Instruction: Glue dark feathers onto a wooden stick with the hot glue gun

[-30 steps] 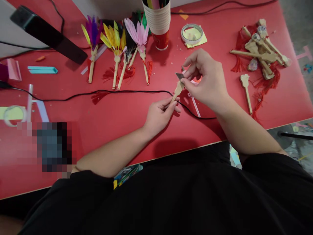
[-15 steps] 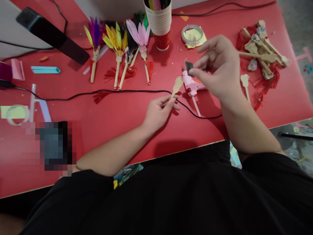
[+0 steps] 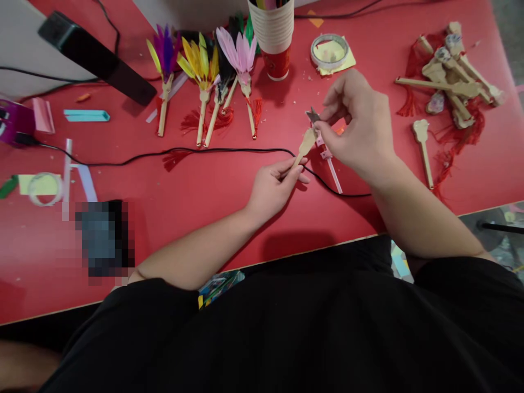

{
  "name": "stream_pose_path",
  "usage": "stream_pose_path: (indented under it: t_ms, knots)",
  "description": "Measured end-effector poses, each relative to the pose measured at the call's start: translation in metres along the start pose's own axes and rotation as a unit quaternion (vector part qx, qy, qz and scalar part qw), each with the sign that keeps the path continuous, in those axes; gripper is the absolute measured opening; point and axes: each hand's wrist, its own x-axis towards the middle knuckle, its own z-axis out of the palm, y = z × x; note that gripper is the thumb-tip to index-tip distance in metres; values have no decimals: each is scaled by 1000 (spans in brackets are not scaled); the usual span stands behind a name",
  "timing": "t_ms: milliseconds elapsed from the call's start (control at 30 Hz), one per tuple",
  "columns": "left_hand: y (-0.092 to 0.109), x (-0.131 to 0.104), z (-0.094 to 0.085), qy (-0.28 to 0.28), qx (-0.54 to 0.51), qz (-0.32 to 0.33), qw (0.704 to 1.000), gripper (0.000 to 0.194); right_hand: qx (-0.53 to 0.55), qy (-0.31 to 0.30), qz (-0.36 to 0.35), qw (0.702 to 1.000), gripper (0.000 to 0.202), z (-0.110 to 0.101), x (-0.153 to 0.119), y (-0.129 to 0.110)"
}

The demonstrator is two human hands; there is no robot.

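My left hand (image 3: 276,185) pinches the thin handle of a pale wooden piece (image 3: 307,143), its wide end pointing up and right. Between the thumb and fingers of my right hand (image 3: 358,128) is a small dark blade-like piece (image 3: 313,116), held at the tip of the wooden piece; whether they touch I cannot tell. A pink glue gun (image 3: 326,154) with a clear stick lies on the red table behind, mostly hidden by my right hand.
Feathered wooden sticks (image 3: 203,103) lie behind, beside a stack of paper cups (image 3: 272,33). A tape roll (image 3: 329,52) rests on yellow paper. Wooden pieces with red tassels (image 3: 450,82) are heaped right. A black cable (image 3: 229,150) crosses the table (image 3: 184,191).
My right hand has lowered the dark piece to the wooden piece's tip and covers more of the glue gun. The view has shifted slightly, so the table's things appear moved.
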Motion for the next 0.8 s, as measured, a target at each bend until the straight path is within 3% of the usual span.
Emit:
stream_pose_path:
  t_ms: [167, 333, 533, 800]
  knots:
    - [2, 2, -3, -1, -6, -12, 1000, 42, 43, 39, -20, 998, 54, -8, 5, 4]
    - [0, 5, -7, -2, -19, -20, 1000, 42, 81, -18, -4, 997, 56, 0, 5, 13]
    - [0, 6, -7, -4, -17, -22, 1000, 44, 44, -76, 12, 996, 44, 12, -5, 14]
    - [-3, 3, -2, -5, -11, -1, 1000, 41, -77, -101, 12, 992, 33, 8, -8, -8]
